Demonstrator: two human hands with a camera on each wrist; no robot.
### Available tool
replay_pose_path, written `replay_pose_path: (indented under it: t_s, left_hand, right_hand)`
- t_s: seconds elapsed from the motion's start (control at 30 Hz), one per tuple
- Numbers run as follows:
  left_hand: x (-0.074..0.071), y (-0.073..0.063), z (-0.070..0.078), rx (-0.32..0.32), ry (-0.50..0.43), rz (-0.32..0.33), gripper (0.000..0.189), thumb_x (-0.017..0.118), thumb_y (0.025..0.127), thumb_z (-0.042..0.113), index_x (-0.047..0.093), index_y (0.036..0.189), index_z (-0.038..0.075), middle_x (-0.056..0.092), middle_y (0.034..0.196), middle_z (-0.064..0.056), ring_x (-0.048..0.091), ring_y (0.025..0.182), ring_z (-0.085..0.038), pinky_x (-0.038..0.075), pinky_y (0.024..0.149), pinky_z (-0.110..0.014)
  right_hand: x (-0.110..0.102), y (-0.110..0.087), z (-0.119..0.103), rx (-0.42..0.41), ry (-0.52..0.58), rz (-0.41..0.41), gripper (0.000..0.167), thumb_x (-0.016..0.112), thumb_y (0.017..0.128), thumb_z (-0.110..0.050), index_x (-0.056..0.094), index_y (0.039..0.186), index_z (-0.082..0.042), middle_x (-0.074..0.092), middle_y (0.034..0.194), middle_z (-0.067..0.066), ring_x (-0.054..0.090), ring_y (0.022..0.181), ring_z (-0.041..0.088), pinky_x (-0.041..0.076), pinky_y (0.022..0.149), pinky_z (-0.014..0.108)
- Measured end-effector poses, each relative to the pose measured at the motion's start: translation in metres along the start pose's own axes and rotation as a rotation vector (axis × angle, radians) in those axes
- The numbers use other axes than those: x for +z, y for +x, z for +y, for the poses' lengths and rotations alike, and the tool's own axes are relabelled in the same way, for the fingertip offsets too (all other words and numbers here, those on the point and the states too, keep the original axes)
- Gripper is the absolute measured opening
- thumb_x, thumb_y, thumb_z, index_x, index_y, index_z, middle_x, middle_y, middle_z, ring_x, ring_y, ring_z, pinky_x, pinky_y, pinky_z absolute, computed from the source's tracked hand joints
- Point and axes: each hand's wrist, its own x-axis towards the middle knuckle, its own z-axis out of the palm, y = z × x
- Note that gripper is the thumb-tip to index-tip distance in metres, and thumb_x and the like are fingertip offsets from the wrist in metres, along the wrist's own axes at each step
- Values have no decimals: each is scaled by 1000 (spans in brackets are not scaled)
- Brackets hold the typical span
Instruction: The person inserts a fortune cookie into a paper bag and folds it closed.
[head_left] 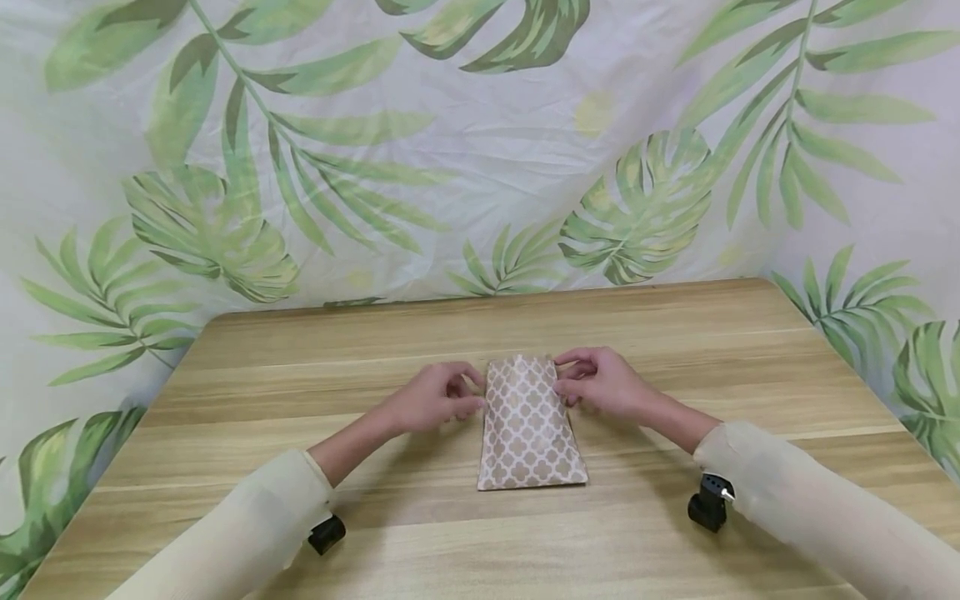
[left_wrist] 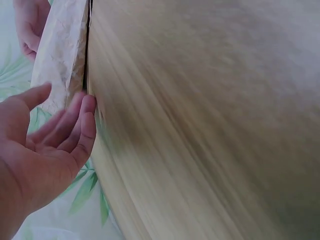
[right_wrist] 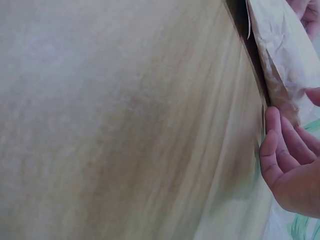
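A flat paper packet (head_left: 529, 425), tan with a white lattice pattern, lies on the wooden table between the two hands. Its end nearer the person looks wider, and its side looks crinkled in the wrist views. The left hand (head_left: 438, 396) is at the packet's far left side, thumb apart from loosely bent fingers. Across from it, the right hand (head_left: 606, 385) has its fingertips at the far right side, thumb close to the edge. In the right wrist view the right-hand fingers (right_wrist: 287, 147) rest low beside the packet. Whether either hand touches it firmly is unclear.
The wooden table (head_left: 300, 375) stands against a hanging cloth (head_left: 495, 150) printed with green leaves. Black wrist devices hang under both sleeves, one at the left cuff (head_left: 326, 534) and one at the right (head_left: 708, 504).
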Motion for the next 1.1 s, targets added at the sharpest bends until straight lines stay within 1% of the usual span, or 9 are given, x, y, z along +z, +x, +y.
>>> replay_pose_path:
  t_s: [0.17, 0.3, 0.37, 0.5, 0.67, 0.73, 0.87, 1.0, 1.1]
  left_hand:
    - [3, 9, 4, -116, -167, 96, 54, 68, 102, 16, 44, 146, -4, 73, 105, -18, 69, 85, -24, 58, 71, -35]
    - [6, 16, 6, -125, -223, 110, 64, 69, 101, 15, 38, 153, -3, 71, 116, -22, 69, 89, -23, 59, 74, -36]
    - [7, 18, 8, -108, -225, 110, 66, 71, 100, 14, 37, 153, -3, 70, 117, -23, 70, 88, -21, 60, 75, -37]
    - [9, 21, 9, -68, -258, 123, 71, 74, 96, 8, 35, 154, -4, 67, 114, -24, 71, 88, -22, 62, 76, -40]
    - [9, 21, 14, -26, -253, 196, 72, 78, 92, 4, 40, 152, -1, 64, 116, -22, 73, 96, -28, 62, 76, -35]
    - [8, 21, 17, -10, -242, 228, 71, 79, 90, 2, 43, 151, 0, 64, 117, -22, 73, 98, -29, 60, 76, -32]
    - [8, 21, 23, 57, -254, 276, 68, 80, 87, -5, 47, 146, -3, 64, 117, -23, 73, 94, -29, 60, 79, -29]
    - [6, 20, 29, 149, -222, 329, 66, 81, 85, -7, 50, 143, -5, 64, 119, -25, 72, 94, -29, 61, 82, -33]
    - [5, 17, 33, 209, -168, 366, 65, 81, 85, -6, 51, 142, -6, 63, 123, -27, 72, 97, -33, 62, 84, -36]
  right_hand:
    - [-1, 4, -1, 25, 57, -19, 63, 74, 96, -16, 47, 148, 6, 70, 120, 24, 72, 80, 18, 48, 53, 24]
    - [-1, 7, -2, 18, 92, -32, 70, 77, 95, -15, 42, 152, 5, 67, 126, 27, 72, 82, 18, 49, 55, 25]
    - [-1, 8, -3, 7, 84, -35, 72, 78, 94, -16, 42, 153, 4, 66, 127, 27, 71, 86, 17, 51, 58, 26]
    - [0, 8, -5, -14, 89, -32, 75, 81, 91, -13, 42, 153, 2, 63, 128, 27, 70, 92, 20, 56, 63, 30]
    - [2, 7, -9, -63, 95, 9, 75, 82, 89, -7, 43, 153, 2, 59, 126, 26, 70, 103, 31, 58, 69, 32]
    - [2, 6, -11, -99, 82, 38, 74, 82, 89, -6, 44, 152, 2, 60, 125, 26, 70, 105, 35, 59, 73, 30]
    - [4, 4, -15, -208, 20, 116, 72, 84, 86, -3, 48, 148, 4, 64, 121, 27, 70, 104, 37, 60, 81, 28]
    - [5, 0, -22, -338, -33, 205, 71, 86, 82, -1, 52, 144, 4, 68, 116, 26, 72, 99, 37, 63, 77, 34]
    - [4, -2, -27, -408, -59, 262, 71, 88, 80, 0, 54, 143, 3, 69, 114, 25, 72, 98, 37, 63, 71, 35]
